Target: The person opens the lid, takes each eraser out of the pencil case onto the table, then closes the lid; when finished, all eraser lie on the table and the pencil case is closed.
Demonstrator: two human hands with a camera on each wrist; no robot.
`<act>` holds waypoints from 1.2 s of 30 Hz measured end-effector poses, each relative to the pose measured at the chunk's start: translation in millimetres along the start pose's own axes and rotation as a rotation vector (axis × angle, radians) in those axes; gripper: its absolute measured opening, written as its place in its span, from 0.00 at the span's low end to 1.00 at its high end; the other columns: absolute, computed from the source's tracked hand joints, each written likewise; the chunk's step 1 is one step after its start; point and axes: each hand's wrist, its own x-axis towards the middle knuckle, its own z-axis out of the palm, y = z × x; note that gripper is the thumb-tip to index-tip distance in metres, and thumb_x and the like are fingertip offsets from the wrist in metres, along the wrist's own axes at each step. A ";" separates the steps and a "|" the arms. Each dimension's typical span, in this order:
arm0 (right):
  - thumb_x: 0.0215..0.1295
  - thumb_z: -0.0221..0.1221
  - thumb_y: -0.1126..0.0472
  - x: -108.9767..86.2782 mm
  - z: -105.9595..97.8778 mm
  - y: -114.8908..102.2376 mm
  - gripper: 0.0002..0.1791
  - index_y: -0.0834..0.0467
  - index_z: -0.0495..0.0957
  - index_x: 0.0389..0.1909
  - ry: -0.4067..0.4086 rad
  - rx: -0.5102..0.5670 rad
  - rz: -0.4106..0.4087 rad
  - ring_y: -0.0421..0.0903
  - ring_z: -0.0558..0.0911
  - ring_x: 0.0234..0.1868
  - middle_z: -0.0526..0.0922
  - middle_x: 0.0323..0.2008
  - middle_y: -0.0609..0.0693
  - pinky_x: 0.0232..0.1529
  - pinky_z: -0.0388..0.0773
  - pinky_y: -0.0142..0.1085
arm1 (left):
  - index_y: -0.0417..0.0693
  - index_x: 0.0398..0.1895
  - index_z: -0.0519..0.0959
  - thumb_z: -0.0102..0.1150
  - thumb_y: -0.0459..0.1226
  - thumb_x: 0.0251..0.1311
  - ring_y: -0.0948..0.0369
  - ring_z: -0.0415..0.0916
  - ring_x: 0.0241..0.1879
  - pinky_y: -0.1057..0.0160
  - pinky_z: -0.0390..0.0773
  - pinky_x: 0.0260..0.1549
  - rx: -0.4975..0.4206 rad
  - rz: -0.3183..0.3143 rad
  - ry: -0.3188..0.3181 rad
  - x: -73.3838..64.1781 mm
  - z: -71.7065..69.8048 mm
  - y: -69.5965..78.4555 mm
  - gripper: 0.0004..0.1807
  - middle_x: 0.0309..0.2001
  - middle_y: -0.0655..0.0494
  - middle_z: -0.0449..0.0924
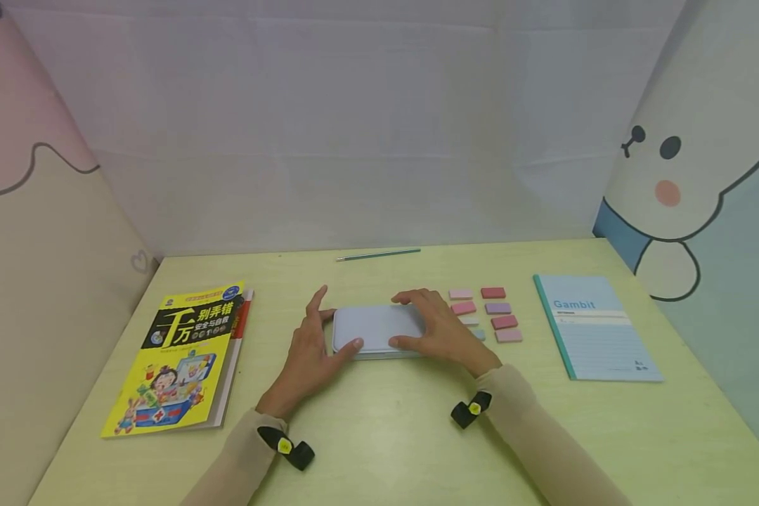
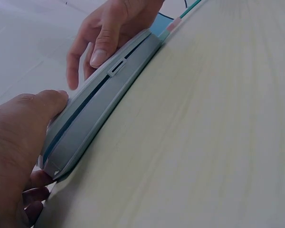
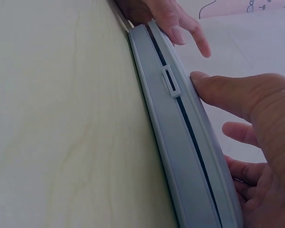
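Observation:
A pale grey-blue pencil case [image 1: 379,327] lies flat on the table in front of me. Its front side, with a small clasp [image 2: 117,67] and a dark slit along the lid, shows in both wrist views. My left hand [image 1: 311,355] holds the left end, thumb on top at the front corner and other fingers around the end. Over the right part, my right hand [image 1: 439,327] grips the lid, with the thumb [image 3: 228,95] at the front edge and the index finger at the back. Most of the right fingers are hidden in the left wrist view.
Right of the case, several small eraser-like blocks [image 1: 493,292] in pink, red, purple, white and blue lie in two columns. A Gambit notebook [image 1: 597,337] lies farther right. Books with a yellow cover [image 1: 177,358] lie at the left, a green pencil [image 1: 379,254] at the back.

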 end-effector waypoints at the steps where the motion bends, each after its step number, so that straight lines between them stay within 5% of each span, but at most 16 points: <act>1: 0.61 0.76 0.48 0.0 0.2 0.5 0.38 0.52 0.75 0.70 0.003 0.000 0.000 0.56 0.74 0.72 0.79 0.68 0.53 0.75 0.70 0.57 | 0.64 0.88 0.36 0.72 0.57 0.64 0.37 0.71 0.73 0.29 0.65 0.73 0.001 0.000 0.001 0.1 0.1 -0.3 0.62 0.75 0.41 0.76; 13: 0.60 0.76 0.44 -6.2 11.0 13.1 0.33 0.50 0.78 0.64 0.092 -0.051 -0.105 0.55 0.76 0.69 0.81 0.65 0.52 0.72 0.73 0.56 | 0.64 0.87 0.43 0.76 0.54 0.61 0.39 0.72 0.73 0.27 0.61 0.74 -0.023 0.017 0.014 -2.0 3.7 2.1 0.61 0.73 0.41 0.77; 36: 0.61 0.76 0.44 -7.3 14.3 14.5 0.35 0.50 0.77 0.66 0.125 -0.050 -0.118 0.53 0.75 0.69 0.81 0.66 0.51 0.73 0.73 0.55 | 0.62 0.85 0.46 0.77 0.54 0.60 0.38 0.71 0.74 0.27 0.63 0.73 -0.027 -0.012 0.029 -0.7 4.3 -0.9 0.59 0.73 0.42 0.78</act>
